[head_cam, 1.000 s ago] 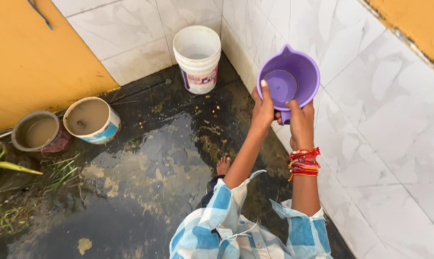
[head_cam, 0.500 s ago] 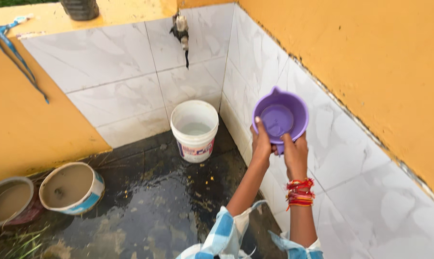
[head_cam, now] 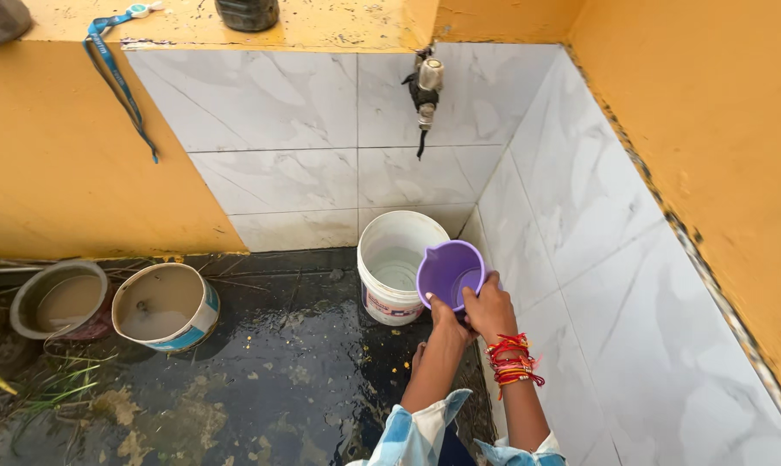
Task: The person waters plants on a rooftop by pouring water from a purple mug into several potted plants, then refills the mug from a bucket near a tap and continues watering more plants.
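Hands meet on a purple mug [head_cam: 449, 273] held just beside the rim of a white bucket [head_cam: 396, 269], which stands in the tiled corner below a tap [head_cam: 426, 88]. The right hand [head_cam: 489, 311] is wrapped around the mug's handle side, red threads at its wrist; the left hand [head_cam: 443, 312] presses fingers against the mug's near rim. The mug tilts toward the bucket, which holds a little water. Two muddy tubs [head_cam: 166, 305] sit well apart on the wet dark floor [head_cam: 278, 380] at left.
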